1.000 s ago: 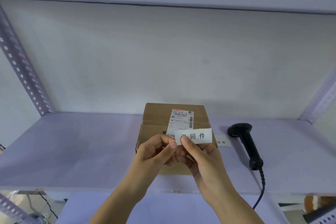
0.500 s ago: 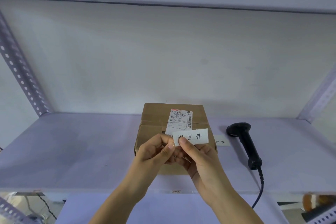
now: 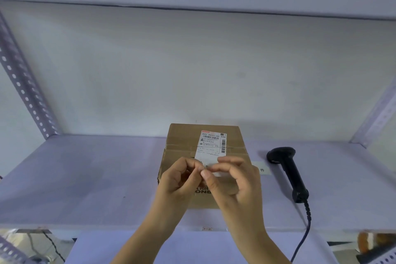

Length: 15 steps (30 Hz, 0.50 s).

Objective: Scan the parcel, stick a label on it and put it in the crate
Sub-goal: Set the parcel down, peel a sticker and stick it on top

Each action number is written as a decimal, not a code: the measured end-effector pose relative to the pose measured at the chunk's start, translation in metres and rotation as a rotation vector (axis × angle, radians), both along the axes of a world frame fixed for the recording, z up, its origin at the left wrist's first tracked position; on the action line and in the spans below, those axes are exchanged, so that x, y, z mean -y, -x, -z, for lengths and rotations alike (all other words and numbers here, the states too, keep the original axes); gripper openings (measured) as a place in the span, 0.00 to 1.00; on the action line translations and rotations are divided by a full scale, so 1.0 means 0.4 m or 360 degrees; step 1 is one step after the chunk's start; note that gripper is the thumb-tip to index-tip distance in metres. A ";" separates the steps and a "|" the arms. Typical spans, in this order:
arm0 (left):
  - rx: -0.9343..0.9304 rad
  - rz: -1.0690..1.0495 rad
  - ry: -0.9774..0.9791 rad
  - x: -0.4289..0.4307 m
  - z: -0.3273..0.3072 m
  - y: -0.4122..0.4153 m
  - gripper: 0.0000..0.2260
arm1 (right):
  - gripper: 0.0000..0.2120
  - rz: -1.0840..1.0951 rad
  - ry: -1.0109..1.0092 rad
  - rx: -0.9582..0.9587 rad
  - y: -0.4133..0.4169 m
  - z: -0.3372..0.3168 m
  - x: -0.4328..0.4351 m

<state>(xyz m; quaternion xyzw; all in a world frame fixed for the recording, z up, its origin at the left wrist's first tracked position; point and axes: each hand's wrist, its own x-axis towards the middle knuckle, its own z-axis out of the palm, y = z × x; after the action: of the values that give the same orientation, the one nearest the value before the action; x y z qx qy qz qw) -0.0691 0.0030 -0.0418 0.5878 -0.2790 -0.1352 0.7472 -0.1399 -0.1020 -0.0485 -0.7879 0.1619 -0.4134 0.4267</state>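
A: Why does the brown cardboard parcel sit mid-shelf, printed white shipping slip up?

B: The pale lilac metal shelf gives it bare room to the left and in front, so both hands can work over it. My guess is the slip faces up so the new sticker can go on the top.

A: And the black corded handheld scanner?

B: Lying on its side well to the right, clear of the parcel, cable trailing over the front edge. It looks set aside.

A: The hands?

B: The left hand and right hand meet above the parcel's near half, fingertips pinched on a small white label, likely peeling its backing. The other fingers are loosely curled. Another small white sticker lies on the shelf just right of the parcel.

A: The crate?

B: Not in view.
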 end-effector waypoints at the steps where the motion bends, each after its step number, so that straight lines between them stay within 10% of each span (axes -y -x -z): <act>1: 0.0018 0.0000 -0.0009 0.000 0.000 -0.001 0.06 | 0.21 0.0014 0.0021 -0.0001 -0.002 -0.001 -0.002; 15: 0.0015 -0.0174 -0.0247 -0.034 0.024 -0.018 0.08 | 0.05 -0.0186 -0.0581 0.0034 -0.025 -0.016 0.019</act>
<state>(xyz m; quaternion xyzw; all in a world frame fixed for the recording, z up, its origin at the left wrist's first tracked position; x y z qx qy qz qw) -0.0619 0.0165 -0.0513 0.6589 -0.2387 -0.1127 0.7044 -0.1297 -0.1097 -0.0421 -0.7010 0.1837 -0.3602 0.5874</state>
